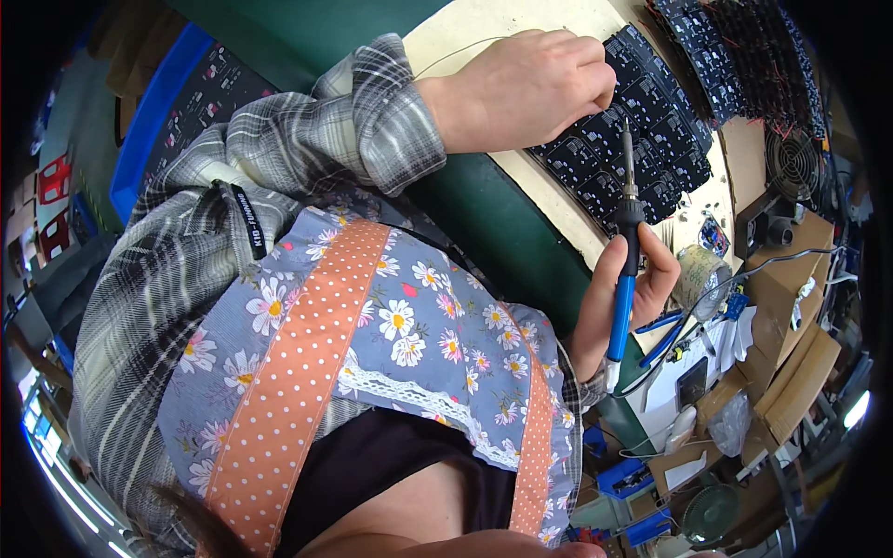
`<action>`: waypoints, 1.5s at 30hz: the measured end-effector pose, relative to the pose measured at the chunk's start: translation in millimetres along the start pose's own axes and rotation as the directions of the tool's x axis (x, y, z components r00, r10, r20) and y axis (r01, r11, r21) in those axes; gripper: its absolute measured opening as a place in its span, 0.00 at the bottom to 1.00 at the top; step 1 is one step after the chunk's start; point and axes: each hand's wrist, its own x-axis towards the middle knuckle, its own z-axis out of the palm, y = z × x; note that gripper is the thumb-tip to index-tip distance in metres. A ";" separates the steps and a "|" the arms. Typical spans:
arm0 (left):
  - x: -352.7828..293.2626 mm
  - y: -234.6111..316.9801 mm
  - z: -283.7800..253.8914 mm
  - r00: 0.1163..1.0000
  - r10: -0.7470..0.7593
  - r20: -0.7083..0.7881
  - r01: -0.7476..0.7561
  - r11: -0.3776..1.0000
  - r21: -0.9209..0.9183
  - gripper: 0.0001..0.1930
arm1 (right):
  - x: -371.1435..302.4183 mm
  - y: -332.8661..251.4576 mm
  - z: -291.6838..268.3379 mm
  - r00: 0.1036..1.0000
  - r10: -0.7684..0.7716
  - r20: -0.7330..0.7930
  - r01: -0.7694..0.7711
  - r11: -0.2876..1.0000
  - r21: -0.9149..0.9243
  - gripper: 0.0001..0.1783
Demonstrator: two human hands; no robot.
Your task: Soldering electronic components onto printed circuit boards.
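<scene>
My right hand [642, 279] grips a soldering iron [625, 302] with a blue handle and black collar. Its metal tip points away from me, at a panel of black circuit boards [642, 167]. Over the panel's left part, my left hand [530, 93] is closed in a pinch, back of the hand toward me. A thin solder wire [456, 51] runs from this hand to the left. My left fingertips are partly hidden, close to the boards near the iron's tip. Under the panel lies a pale board [530, 191] on the green bench top [493, 214].
Stacked black boards with red wires [744, 65] stand at the far right, beside a round fan grille [793, 163]. A tape roll [702, 277], blue-handled pliers [662, 339] and cardboard boxes [791, 270] lie to the right. A blue tray [153, 121] is at left.
</scene>
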 end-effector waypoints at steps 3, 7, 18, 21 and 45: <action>1.9 -0.6 3.6 1.000 0.000 0.020 0.000 1.000 0.025 0.05 | -1.2 -0.5 0.7 0.998 0.068 0.019 -0.068 0.996 0.051 0.16; 1.2 -0.9 3.4 1.000 0.001 0.000 -0.001 0.999 0.045 0.05 | -0.1 1.8 3.4 0.999 0.040 0.025 -0.042 0.996 0.076 0.16; 3.1 3.2 -0.5 1.000 -0.003 -0.011 0.004 0.991 0.135 0.03 | 0.5 -2.6 3.4 0.999 -0.020 0.027 0.020 1.000 -0.008 0.16; 8.5 1.2 -26.6 0.997 -0.075 0.013 0.075 0.997 -0.003 0.06 | -4.7 2.2 -2.3 0.998 -0.028 -0.054 0.026 0.999 -0.034 0.16; 7.7 9.3 17.4 0.996 0.071 0.048 -0.072 0.997 0.011 0.06 | -21.8 18.6 -10.3 0.992 -0.093 -0.086 0.094 0.996 0.001 0.16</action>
